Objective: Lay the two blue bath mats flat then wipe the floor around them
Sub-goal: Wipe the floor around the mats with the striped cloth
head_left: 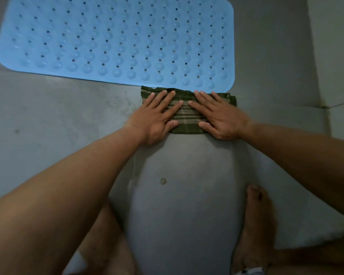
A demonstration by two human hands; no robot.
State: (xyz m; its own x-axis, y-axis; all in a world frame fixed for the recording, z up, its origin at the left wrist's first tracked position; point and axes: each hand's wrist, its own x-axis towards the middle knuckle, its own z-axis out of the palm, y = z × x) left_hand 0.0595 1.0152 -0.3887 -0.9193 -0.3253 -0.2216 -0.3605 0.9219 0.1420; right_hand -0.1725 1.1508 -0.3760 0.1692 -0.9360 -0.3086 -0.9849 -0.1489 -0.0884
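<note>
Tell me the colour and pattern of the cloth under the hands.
Dark olive green cloth with pale tan stripes forming a plaid; head view.

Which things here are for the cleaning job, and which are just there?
For the job:
blue bath mat, lying flat
green striped cloth
left hand and right hand, pressing flat on the cloth
floor

Just there:
bare foot
small round spot on the floor

This looks like a home bathroom. A blue perforated bath mat (115, 40) lies flat on the grey floor (48, 116). A bare foot (256, 215) stands on that floor.
</note>
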